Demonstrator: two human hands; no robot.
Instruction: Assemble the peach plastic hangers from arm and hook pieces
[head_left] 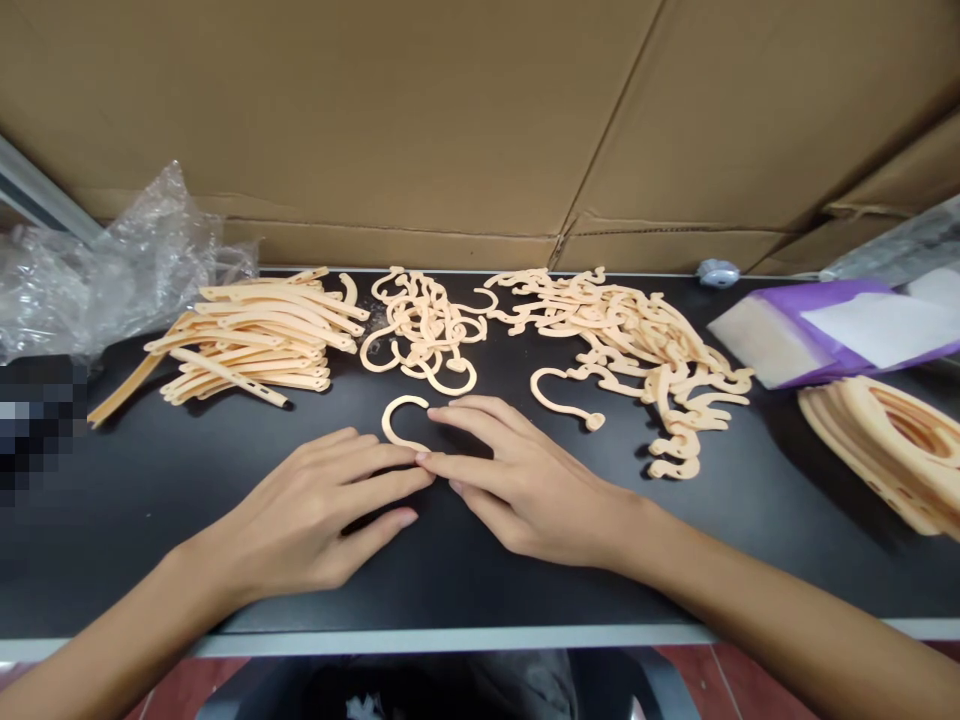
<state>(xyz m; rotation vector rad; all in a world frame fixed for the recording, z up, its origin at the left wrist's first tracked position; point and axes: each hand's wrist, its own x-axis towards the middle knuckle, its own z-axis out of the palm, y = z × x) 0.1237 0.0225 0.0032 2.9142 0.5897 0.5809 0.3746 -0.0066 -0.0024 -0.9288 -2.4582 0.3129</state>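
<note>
My left hand (322, 505) lies flat on the black tabletop (112, 520), fingers stretched out toward the middle. My right hand (517, 480) lies opposite it, fingers spread, and the fingertips of both hands meet at a peach plastic hook (397, 415) shaped like a C. Its lower end is hidden under the fingertips. Just behind the hands is a pile of the same curved hooks (424, 325). A lone hook with a round end (562, 400) lies right of my right hand.
A stack of long peach bars (259, 340) lies at the left, a heap of notched peach pieces (637, 340) at the right, stacked hanger shapes (885, 440) at far right. Crumpled clear plastic (112, 270), a purple bag (832, 335) and cardboard walls (450, 120) ring the table.
</note>
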